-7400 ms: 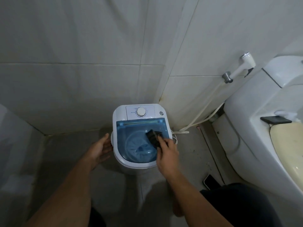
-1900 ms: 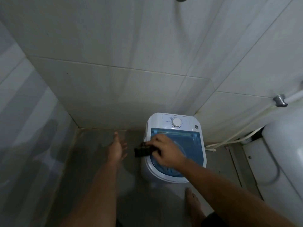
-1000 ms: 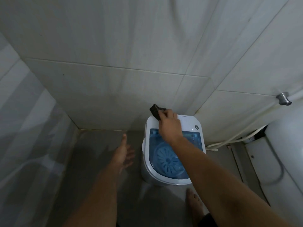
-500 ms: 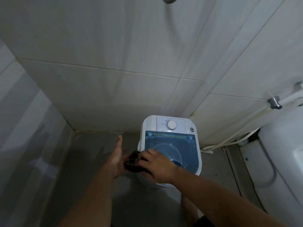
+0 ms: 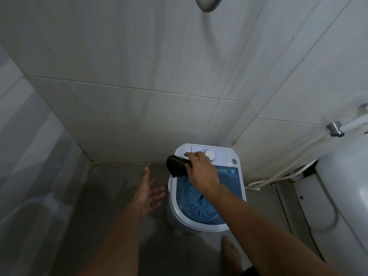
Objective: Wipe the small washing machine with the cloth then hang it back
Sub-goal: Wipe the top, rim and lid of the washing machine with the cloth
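Note:
A small white washing machine (image 5: pixel 233 225) with a see-through blue lid and a round dial stands on the floor in the tiled corner. My right hand (image 5: pixel 199 172) reaches over its back left part and grips a dark folded cloth (image 5: pixel 177 165), which presses on the machine's left rim near the control panel. My left hand (image 5: pixel 149 193) hovers to the left of the machine, palm up, fingers spread, holding nothing and not touching it.
Tiled walls close in behind and to the left. A toilet (image 5: pixel 342 196) stands at the right with a white hose (image 5: pixel 278 176) along the wall and a bidet sprayer mount (image 5: pixel 335 129). A shower head (image 5: pixel 209 4) hangs above. My bare foot (image 5: pixel 231 253) is on the floor.
My right hand has carried the cloth from the machine's lower left side up to its back left rim. My left hand has let go of the cloth and opened beside the machine.

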Demonstrator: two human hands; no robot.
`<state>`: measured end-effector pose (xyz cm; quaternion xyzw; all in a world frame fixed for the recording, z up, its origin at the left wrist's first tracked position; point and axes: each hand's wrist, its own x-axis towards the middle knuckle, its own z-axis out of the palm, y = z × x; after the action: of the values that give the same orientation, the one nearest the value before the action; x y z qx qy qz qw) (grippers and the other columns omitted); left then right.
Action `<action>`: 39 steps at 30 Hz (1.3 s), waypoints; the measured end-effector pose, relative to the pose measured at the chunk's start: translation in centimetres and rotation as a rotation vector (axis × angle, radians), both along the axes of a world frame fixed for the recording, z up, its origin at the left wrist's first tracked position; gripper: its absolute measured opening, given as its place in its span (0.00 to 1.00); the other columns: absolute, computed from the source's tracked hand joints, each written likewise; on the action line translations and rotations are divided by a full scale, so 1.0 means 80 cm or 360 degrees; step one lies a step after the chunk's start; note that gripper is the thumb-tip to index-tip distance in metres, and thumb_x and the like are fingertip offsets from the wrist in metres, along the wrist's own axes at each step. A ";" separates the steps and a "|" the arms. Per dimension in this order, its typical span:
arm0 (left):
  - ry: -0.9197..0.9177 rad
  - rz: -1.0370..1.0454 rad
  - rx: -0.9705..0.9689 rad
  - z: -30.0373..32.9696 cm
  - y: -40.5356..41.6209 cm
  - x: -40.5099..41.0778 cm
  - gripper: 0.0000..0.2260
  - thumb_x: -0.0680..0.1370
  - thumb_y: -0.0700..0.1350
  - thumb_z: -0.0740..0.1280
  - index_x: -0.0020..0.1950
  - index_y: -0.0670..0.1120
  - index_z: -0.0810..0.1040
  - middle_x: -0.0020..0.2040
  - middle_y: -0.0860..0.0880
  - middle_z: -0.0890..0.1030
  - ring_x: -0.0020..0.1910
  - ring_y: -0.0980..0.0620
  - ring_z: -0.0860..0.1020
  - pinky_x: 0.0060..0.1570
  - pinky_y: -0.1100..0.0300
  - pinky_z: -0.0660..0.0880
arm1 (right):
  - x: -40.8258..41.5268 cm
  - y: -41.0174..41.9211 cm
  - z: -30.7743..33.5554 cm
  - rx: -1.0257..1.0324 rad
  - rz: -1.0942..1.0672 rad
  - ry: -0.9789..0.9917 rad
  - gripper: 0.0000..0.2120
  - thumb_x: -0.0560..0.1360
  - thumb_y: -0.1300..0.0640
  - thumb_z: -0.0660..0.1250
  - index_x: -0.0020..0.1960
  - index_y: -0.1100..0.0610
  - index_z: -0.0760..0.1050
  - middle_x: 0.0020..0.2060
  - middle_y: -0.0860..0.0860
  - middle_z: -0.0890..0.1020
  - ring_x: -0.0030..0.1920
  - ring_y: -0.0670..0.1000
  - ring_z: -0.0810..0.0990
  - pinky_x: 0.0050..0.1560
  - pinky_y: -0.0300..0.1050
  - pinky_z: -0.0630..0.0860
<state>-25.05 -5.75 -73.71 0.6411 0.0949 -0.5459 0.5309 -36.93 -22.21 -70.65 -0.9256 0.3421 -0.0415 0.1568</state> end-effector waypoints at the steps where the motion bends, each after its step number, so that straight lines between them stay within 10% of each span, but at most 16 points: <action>1: 0.0001 0.0002 -0.0002 0.000 0.000 0.000 0.40 0.72 0.76 0.50 0.74 0.52 0.69 0.57 0.45 0.82 0.57 0.45 0.80 0.67 0.43 0.69 | -0.002 0.008 -0.005 -0.0169 0.0016 -0.0022 0.18 0.82 0.48 0.60 0.70 0.47 0.70 0.65 0.54 0.74 0.63 0.58 0.73 0.61 0.60 0.73; 8: 0.0000 -0.0074 0.0020 0.007 -0.007 -0.010 0.38 0.74 0.75 0.51 0.73 0.51 0.70 0.59 0.45 0.81 0.58 0.46 0.79 0.66 0.45 0.70 | -0.025 0.014 -0.020 -0.0242 0.0414 0.0132 0.28 0.80 0.53 0.65 0.78 0.47 0.63 0.64 0.55 0.74 0.60 0.60 0.73 0.55 0.58 0.77; 13: 0.0011 -0.0147 -0.0042 0.004 -0.009 -0.012 0.38 0.74 0.75 0.50 0.70 0.50 0.74 0.58 0.47 0.81 0.58 0.46 0.79 0.65 0.46 0.70 | 0.016 -0.047 0.007 0.0054 -0.0055 -0.0368 0.23 0.80 0.56 0.65 0.75 0.49 0.68 0.59 0.55 0.77 0.56 0.55 0.76 0.57 0.53 0.77; 21: 0.0058 -0.0080 -0.0068 -0.005 -0.005 -0.008 0.43 0.70 0.78 0.52 0.72 0.49 0.72 0.60 0.47 0.82 0.58 0.47 0.80 0.62 0.46 0.73 | 0.043 -0.006 -0.007 -0.0262 0.0111 0.0304 0.28 0.78 0.60 0.65 0.77 0.50 0.63 0.62 0.59 0.70 0.60 0.61 0.71 0.52 0.58 0.77; 26: 0.0193 0.0041 -0.0128 -0.006 0.002 -0.002 0.41 0.69 0.78 0.54 0.74 0.53 0.70 0.60 0.45 0.82 0.59 0.44 0.80 0.63 0.45 0.73 | 0.020 0.053 -0.007 -0.0142 0.0543 0.0366 0.28 0.77 0.60 0.67 0.76 0.50 0.66 0.64 0.59 0.71 0.63 0.63 0.70 0.54 0.60 0.77; 34: 0.0142 0.0002 -0.0113 -0.001 0.001 -0.003 0.47 0.67 0.79 0.54 0.78 0.53 0.61 0.63 0.44 0.81 0.59 0.44 0.81 0.65 0.41 0.72 | 0.043 -0.032 0.028 -0.0186 -0.0106 0.0385 0.30 0.75 0.61 0.68 0.75 0.51 0.66 0.62 0.58 0.69 0.61 0.61 0.71 0.55 0.58 0.78; 39: 0.0142 -0.0002 -0.0104 -0.002 -0.001 -0.001 0.45 0.68 0.79 0.54 0.77 0.54 0.63 0.61 0.44 0.82 0.58 0.44 0.81 0.65 0.42 0.72 | 0.008 0.020 0.007 -0.0360 0.0255 0.0479 0.31 0.74 0.61 0.66 0.76 0.52 0.64 0.62 0.59 0.69 0.60 0.61 0.70 0.50 0.56 0.78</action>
<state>-25.09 -5.79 -73.83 0.5986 0.1001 -0.5772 0.5464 -36.26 -20.57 -70.10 -0.9573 0.2802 0.0717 0.0018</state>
